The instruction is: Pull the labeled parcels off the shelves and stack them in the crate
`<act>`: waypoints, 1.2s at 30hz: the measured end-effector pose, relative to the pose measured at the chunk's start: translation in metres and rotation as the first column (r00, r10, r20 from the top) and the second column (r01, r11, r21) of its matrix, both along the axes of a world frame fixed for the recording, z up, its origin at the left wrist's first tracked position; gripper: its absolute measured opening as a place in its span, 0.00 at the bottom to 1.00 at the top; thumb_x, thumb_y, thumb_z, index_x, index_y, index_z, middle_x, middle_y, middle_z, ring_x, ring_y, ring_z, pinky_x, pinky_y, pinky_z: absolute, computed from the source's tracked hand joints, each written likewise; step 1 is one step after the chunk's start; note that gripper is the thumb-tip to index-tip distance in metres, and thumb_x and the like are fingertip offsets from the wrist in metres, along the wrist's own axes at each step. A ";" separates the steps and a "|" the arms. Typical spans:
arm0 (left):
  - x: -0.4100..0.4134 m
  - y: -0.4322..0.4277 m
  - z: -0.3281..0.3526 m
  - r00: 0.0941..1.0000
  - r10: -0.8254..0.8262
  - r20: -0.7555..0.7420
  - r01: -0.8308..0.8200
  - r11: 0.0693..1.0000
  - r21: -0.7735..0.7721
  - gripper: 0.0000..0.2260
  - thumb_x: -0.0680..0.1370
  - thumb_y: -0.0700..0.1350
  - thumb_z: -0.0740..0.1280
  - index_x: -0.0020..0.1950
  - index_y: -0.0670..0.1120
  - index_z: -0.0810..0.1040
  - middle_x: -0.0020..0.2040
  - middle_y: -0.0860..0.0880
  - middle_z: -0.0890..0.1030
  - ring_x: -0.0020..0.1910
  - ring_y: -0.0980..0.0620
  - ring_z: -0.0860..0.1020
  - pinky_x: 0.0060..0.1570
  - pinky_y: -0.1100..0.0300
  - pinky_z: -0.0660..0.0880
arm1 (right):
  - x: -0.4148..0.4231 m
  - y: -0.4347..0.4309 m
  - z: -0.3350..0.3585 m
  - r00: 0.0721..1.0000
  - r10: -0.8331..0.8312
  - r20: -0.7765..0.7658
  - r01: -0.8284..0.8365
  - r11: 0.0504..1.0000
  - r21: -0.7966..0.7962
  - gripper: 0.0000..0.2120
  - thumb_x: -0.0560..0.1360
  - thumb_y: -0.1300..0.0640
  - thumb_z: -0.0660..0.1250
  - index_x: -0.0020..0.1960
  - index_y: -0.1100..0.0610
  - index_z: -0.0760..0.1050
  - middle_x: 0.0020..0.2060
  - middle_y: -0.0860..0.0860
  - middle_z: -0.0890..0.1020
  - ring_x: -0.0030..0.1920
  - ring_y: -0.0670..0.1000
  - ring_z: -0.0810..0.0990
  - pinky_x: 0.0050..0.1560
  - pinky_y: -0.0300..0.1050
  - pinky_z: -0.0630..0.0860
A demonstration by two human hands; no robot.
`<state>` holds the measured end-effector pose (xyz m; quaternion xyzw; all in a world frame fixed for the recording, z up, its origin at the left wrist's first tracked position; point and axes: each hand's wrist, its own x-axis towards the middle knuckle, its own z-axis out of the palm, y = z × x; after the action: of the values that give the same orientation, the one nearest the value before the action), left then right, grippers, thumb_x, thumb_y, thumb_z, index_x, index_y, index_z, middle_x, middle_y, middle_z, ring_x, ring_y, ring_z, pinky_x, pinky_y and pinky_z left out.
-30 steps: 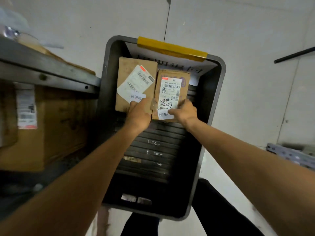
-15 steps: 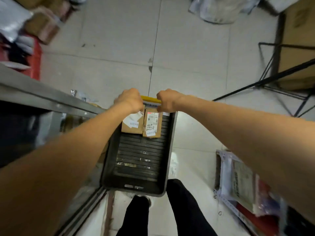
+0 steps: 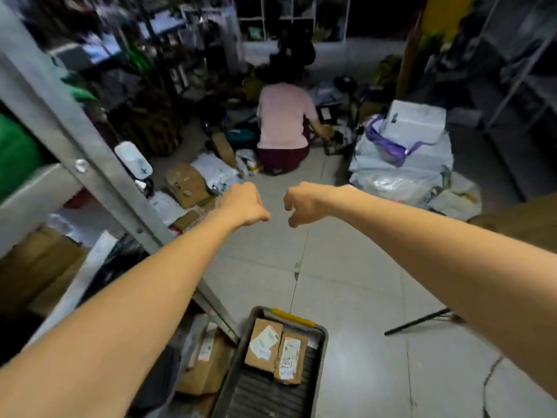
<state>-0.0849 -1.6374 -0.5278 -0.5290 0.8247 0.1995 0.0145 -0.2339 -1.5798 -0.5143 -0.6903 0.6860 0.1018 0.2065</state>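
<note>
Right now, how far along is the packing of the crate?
Done: a wide parcel and a narrow parcel lie side by side in the crate. In hand: nothing; left hand and right hand are curled, empty. Left: at least one labeled box in the rack beside the crate.

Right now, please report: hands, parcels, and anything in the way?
Left hand and right hand curled, empty, out in front. Two parcels side by side in crate, far end. Person crouches ahead.
</note>
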 end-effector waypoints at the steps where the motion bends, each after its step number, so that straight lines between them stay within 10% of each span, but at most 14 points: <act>1: 0.007 0.004 0.008 1.000 0.020 -0.006 -0.020 1.000 -0.016 0.08 0.71 0.47 0.74 0.39 0.43 0.81 0.40 0.44 0.82 0.35 0.46 0.77 0.36 0.55 0.76 | 0.007 0.003 0.008 1.000 0.026 -0.001 -0.026 1.000 0.001 0.20 0.75 0.50 0.68 0.62 0.60 0.76 0.56 0.58 0.79 0.56 0.60 0.78 0.53 0.52 0.77; 8: 0.086 0.062 0.040 0.980 0.197 -0.018 -0.197 0.980 0.007 0.11 0.69 0.50 0.73 0.43 0.42 0.85 0.44 0.43 0.84 0.43 0.44 0.82 0.46 0.48 0.81 | 0.057 0.038 0.046 0.986 0.157 -0.054 -0.160 0.986 -0.047 0.16 0.74 0.52 0.69 0.34 0.59 0.67 0.31 0.52 0.72 0.34 0.55 0.71 0.31 0.43 0.64; 14: 0.158 0.150 0.046 0.951 0.304 -0.063 -0.303 0.953 0.027 0.08 0.69 0.50 0.75 0.40 0.46 0.83 0.41 0.45 0.84 0.46 0.42 0.83 0.44 0.51 0.80 | 0.123 0.102 0.073 0.951 0.304 -0.057 -0.308 0.948 -0.079 0.21 0.75 0.52 0.69 0.63 0.62 0.73 0.54 0.57 0.78 0.50 0.56 0.76 0.43 0.44 0.70; 18: 0.214 0.236 0.037 0.902 0.414 -0.121 -0.411 0.910 0.046 0.10 0.70 0.51 0.75 0.44 0.46 0.85 0.46 0.46 0.84 0.46 0.45 0.82 0.49 0.51 0.80 | 0.188 0.159 0.070 0.893 0.446 -0.058 -0.450 0.889 -0.085 0.22 0.74 0.52 0.69 0.63 0.62 0.72 0.54 0.56 0.78 0.52 0.57 0.77 0.49 0.48 0.76; 36: 0.488 0.640 0.129 0.281 0.958 0.056 -0.958 0.277 0.071 0.18 0.69 0.54 0.74 0.53 0.44 0.84 0.50 0.46 0.84 0.49 0.47 0.82 0.52 0.53 0.79 | 0.520 0.452 0.137 0.112 0.992 0.058 -0.984 0.119 -0.136 0.27 0.75 0.50 0.70 0.70 0.59 0.68 0.65 0.54 0.74 0.63 0.55 0.73 0.56 0.47 0.72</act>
<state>0.4026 -0.9978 -0.3984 -0.9166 0.3329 0.2050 -0.0834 0.2865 -1.1277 -0.3775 -0.9824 0.0430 0.1448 0.1103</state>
